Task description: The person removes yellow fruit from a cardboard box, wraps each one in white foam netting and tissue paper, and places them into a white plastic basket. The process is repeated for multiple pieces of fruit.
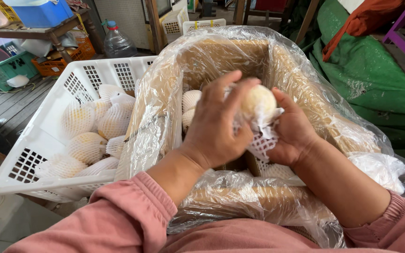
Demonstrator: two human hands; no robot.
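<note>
Both my hands hold one pale yellow round fruit (258,99) over a cardboard box lined with clear plastic (165,117). My left hand (216,124) wraps its fingers over the fruit's left side and top. My right hand (292,131) cups it from the right and below. A white foam net sleeve (264,136) hangs half off the fruit's lower part between my palms. More net-wrapped fruits (191,100) lie inside the box behind my left hand.
A white slotted plastic crate (38,140) on the left holds several net-wrapped fruits (87,145). Behind it stand a water bottle (117,43), orange and green baskets and a wooden table. Green cloth (376,79) lies at the right.
</note>
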